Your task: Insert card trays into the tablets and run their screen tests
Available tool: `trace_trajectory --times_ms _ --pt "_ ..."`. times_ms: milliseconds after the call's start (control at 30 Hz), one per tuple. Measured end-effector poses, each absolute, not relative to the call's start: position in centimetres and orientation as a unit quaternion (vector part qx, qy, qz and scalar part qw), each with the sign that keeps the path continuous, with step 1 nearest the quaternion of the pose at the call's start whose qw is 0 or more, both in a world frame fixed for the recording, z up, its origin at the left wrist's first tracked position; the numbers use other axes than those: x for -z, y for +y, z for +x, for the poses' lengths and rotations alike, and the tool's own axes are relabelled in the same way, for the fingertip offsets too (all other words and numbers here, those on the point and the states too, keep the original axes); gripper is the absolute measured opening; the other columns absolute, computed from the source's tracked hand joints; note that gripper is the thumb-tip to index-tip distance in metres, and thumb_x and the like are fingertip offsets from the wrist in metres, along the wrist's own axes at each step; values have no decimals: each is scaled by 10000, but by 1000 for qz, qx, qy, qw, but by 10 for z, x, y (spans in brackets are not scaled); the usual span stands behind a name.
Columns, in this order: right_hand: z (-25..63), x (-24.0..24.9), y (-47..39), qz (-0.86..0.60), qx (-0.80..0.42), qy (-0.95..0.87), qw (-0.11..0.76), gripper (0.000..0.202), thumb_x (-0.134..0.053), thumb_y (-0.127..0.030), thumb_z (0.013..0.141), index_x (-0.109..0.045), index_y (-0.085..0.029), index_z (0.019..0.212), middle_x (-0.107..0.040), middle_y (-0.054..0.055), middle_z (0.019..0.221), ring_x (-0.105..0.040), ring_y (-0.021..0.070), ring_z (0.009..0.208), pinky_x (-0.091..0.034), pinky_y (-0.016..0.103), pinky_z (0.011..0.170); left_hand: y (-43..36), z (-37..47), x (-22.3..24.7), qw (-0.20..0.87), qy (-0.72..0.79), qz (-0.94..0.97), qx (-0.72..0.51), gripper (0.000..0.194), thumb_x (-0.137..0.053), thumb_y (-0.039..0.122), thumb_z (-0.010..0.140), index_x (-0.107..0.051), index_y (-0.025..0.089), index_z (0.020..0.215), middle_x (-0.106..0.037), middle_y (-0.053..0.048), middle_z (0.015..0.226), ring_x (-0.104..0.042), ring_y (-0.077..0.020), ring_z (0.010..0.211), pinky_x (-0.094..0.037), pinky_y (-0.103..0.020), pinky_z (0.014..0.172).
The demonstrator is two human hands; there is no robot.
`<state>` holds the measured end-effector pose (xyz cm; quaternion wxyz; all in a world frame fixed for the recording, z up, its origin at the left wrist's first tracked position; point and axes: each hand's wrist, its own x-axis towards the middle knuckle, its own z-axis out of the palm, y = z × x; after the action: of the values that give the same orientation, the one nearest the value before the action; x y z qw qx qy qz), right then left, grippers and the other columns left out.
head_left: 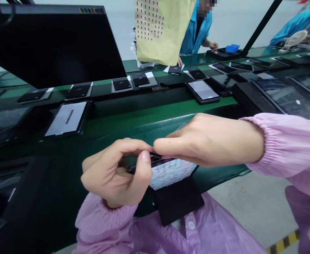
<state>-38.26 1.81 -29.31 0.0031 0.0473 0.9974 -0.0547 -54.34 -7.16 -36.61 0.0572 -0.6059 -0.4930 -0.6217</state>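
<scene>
Tablet (173,173) with a pale, finely marked face sits tilted at the near side of the green table (112,120), close to the wearer's body. Below its lower edge a flat black panel (180,201) slants toward the lap; whether the two are joined I cannot tell.

The left hand (118,171) is curled, its thumb and forefinger bent toward each other at the tablet's upper left corner. The right hand (197,141) comes in from the other side, thumb straight and fingers folded beneath it, its tips beside the left forefinger. Both are mostly closed, but the fingertips cover the spot, so whether either has hold of the edge, or of some small piece there, cannot be made out.

As for progress, this looks like the middle of a step: the pale face is largely uncovered and the panel lies away from it, while the work at the upper edge seems unfinished, with both hands gathered there. How much is left beyond that edge does not show.

Farther back, one white-faced device (77,113) lies to the left and another (204,90) to the right, neither touched by the wearer. A row of small black cases (122,83) on white sheets runs behind them, under the large monitor (51,42).
</scene>
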Motion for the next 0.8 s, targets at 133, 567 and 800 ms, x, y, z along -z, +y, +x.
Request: trace_trajectory --times_ms 133,567,800 --pt "-383 296 20 32 46 998 10 305 -336 -116 952 -476 -216 1203 -545 -55 651 -381 81 476 -213 224 495 -72 -547 367 67 -489 -618 611 131 -603 169 767 -669 279 795 -588 87 549 -485 -67 427 -349 -237 369" --pt "-381 291 17 87 37 996 -2 226 -335 -321 1021 -482 -170 1101 -553 -41 630 -394 80 453 -216 221 486 -73 -544 369 40 -491 -608 622 113 -604 187 774 -670 278 777 -652 67 584 -607 -120 500 -435 -276 429" --pt "-381 296 17 33 41 998 -18 239 -310 -137 975 -499 -212 1100 -530 -52 638 -366 71 468 -187 218 471 -71 -545 363 59 -472 -624 620 123 -598 134 743 -645 248 738 -620 76 549 -524 -72 414 -379 -221 359"
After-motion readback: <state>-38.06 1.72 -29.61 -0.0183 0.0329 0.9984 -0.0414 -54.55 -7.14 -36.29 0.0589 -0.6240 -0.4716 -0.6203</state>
